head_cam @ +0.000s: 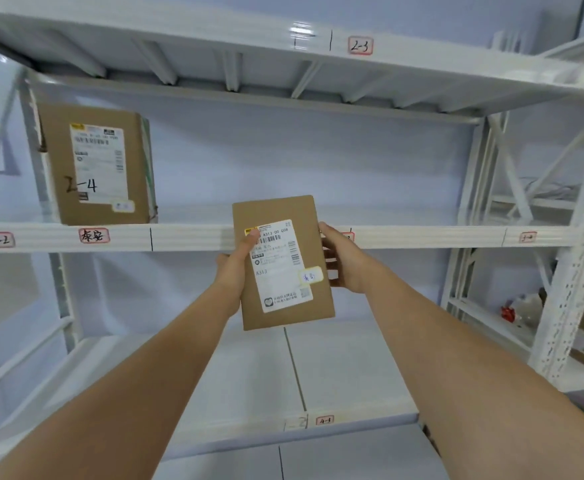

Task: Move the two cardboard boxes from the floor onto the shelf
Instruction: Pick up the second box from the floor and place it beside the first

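From the head camera, both hands hold a small flat cardboard box [283, 263] in the air in front of a white metal shelf [186, 237]. The left hand [236, 268] grips the left edge of the box, with the thumb lying over the front face near the top of the white shipping label [281, 265]. The right hand [344, 259] grips the right edge, its fingers wrapped behind the box. The box stands almost upright, its long axis is close to vertical and the top leans a little to the left. Its labelled face points toward the camera, and the printing reads upright. The box covers part of the front rail of the middle shelf level, about in the centre of the view, and it is not resting on any board. A bigger cardboard box [98, 164] already sits on the middle level at the far left, well apart from the hands. It stands upright with its own label to the front and the handwriting "2-4" on it.
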The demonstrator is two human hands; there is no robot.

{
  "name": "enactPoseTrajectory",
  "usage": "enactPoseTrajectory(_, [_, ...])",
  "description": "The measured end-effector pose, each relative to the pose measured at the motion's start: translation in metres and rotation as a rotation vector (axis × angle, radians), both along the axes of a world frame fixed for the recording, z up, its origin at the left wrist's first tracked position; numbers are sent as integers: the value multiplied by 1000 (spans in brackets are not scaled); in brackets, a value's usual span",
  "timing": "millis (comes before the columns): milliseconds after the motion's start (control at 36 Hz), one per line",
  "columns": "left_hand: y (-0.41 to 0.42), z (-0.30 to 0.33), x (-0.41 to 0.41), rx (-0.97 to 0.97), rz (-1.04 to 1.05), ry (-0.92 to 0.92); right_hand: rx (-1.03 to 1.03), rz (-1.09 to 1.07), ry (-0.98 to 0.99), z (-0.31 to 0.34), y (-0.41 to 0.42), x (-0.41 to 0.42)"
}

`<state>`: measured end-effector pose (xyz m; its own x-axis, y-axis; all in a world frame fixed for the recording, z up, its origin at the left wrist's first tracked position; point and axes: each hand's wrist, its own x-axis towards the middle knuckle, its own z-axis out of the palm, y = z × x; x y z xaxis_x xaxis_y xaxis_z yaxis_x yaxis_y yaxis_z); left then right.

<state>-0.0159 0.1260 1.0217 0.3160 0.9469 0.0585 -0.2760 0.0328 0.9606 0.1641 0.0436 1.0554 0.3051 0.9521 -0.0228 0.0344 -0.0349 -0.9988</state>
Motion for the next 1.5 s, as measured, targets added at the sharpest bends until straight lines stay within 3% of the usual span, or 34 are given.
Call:
enactPoseTrajectory(278, [-7, 38, 13, 102, 31, 7, 84, 33, -102, 24, -2, 5])
enactPoseTrajectory(528, [-1, 68, 19, 420, -76, 111, 215, -4, -73, 60, 3, 17])
enactPoseTrajectory(667, [35, 83, 23, 518, 68, 257, 286, -35, -125, 72, 10, 20])
enactPoseTrajectory(1000, [26, 134, 41, 526, 25, 105, 401, -126, -70, 113, 37, 28])
enactPoseTrajectory(1500, [63, 113, 70, 449, 56, 189, 319, -191, -104, 94, 79, 38])
